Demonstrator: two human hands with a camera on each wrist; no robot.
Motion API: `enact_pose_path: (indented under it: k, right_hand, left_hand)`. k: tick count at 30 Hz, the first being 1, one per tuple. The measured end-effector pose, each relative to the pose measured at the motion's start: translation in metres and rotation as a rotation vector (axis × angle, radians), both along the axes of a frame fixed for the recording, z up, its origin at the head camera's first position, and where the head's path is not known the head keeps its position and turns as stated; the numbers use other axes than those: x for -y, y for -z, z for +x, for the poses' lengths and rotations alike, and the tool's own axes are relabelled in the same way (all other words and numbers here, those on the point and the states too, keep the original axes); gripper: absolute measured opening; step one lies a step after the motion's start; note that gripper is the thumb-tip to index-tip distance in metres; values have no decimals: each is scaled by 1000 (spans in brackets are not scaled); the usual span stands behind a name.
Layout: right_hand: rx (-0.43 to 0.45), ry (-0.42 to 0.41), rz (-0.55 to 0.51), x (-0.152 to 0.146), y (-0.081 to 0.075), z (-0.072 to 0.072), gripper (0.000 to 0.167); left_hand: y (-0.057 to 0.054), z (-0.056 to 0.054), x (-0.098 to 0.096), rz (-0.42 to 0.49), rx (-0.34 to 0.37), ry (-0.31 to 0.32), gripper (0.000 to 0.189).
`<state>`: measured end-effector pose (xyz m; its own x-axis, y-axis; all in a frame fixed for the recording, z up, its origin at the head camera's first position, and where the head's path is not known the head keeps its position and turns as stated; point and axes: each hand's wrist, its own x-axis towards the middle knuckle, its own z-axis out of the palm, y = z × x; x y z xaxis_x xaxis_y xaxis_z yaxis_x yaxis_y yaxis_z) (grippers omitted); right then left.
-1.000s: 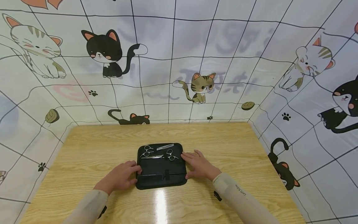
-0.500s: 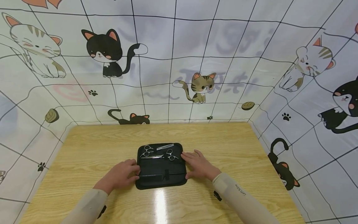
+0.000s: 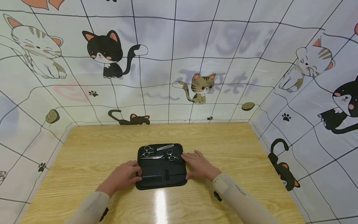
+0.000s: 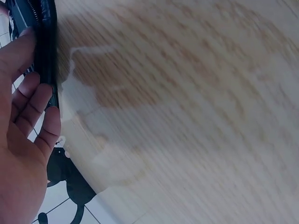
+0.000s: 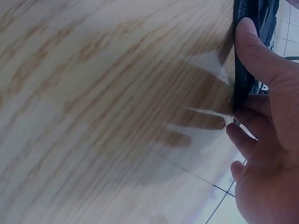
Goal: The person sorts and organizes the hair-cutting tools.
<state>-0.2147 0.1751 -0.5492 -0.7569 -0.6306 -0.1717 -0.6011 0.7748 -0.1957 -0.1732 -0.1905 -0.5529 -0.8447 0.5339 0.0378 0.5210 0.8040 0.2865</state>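
Observation:
An open black zip case [image 3: 151,180] lies flat on the wooden table, seen whole in the head view. In its upper half are silver scissors [image 3: 152,157], a second pair of scissors [image 3: 171,155] and a blade-like silver tool [image 3: 165,147]. At the case's left edge my left hand [image 3: 123,176] holds the border, its thumb lapping over the rim in the left wrist view. My right hand [image 3: 200,166] rests against the right edge with fairly straight fingers. In the right wrist view its thumb [image 5: 252,44] touches the case's side.
The light wood table [image 3: 237,146] extends around the case on every side. A white cat-print sheet [image 3: 167,62] hangs behind it and along both sides. Light glare [image 3: 160,205] falls on the table in front of the case.
My left thumb has slid rightward from beside the case onto its left border. The right hand and the case stay nearly where they were.

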Motion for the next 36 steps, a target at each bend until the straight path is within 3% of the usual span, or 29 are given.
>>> enact_pose_path:
  k: [4, 10, 13, 19, 24, 36]
  right_hand:
    - [19, -2, 12, -1, -4, -2, 94]
    - [26, 13, 4, -3, -9, -8, 67]
    - [-4, 54, -27, -3, -10, -12, 57]
    - [-92, 124, -69, 5, -12, -19, 51]
    - [-132, 178, -56, 12, -11, -25, 50]
    - [-191, 258, 12, 31, -8, -35, 45]
  left_hand:
    - [0, -1, -2, 28, -9, -49, 11]
    - [0, -7, -1, 109, -42, -210, 15]
    - [0, -10, -1, 131, -53, -283, 22]
    - [3, -19, -3, 124, 3, -414, 35]
    - [4, -28, -7, 152, 18, -454, 37]
    - [4, -39, -20, 228, 134, -511, 34]
